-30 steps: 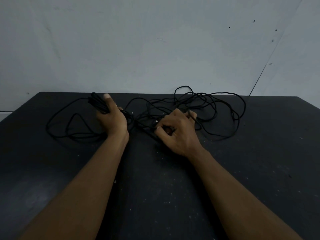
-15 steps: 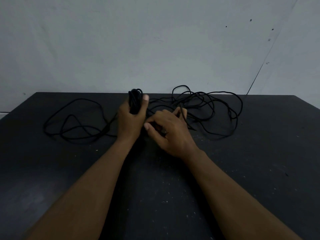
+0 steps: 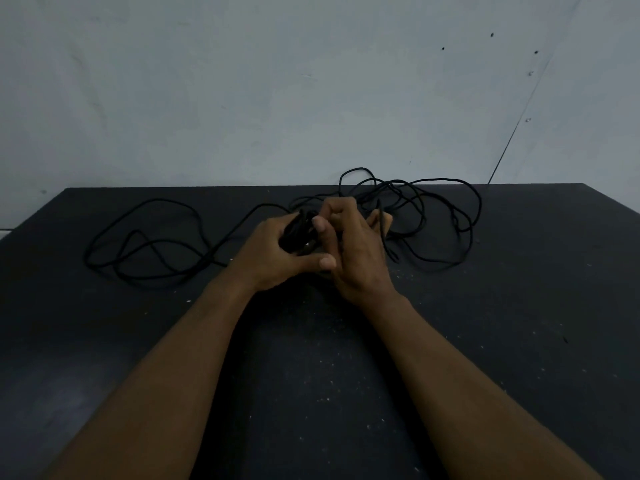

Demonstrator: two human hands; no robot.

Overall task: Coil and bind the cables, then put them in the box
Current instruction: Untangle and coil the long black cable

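A long black cable lies tangled on the black table [image 3: 311, 375]. Its loose loops spread to the left [image 3: 149, 244] and in a bigger heap at the back right [image 3: 433, 209]. My left hand [image 3: 270, 258] grips a small coiled bundle of the cable [image 3: 298, 230] just above the table's middle. My right hand [image 3: 356, 247] is pressed against the left one, fingers curled around strands of the same cable beside the bundle. A strand runs up past its far fingers. No box is in view.
A pale grey wall stands right behind the table's far edge [image 3: 311, 186]. White specks dot the tabletop. The table's left edge [image 3: 31, 216] slants toward me.
My left hand carried the coiled bundle from the left toward the middle and lowered it. My right hand closed in on it, so both hands now meet at the bundle.
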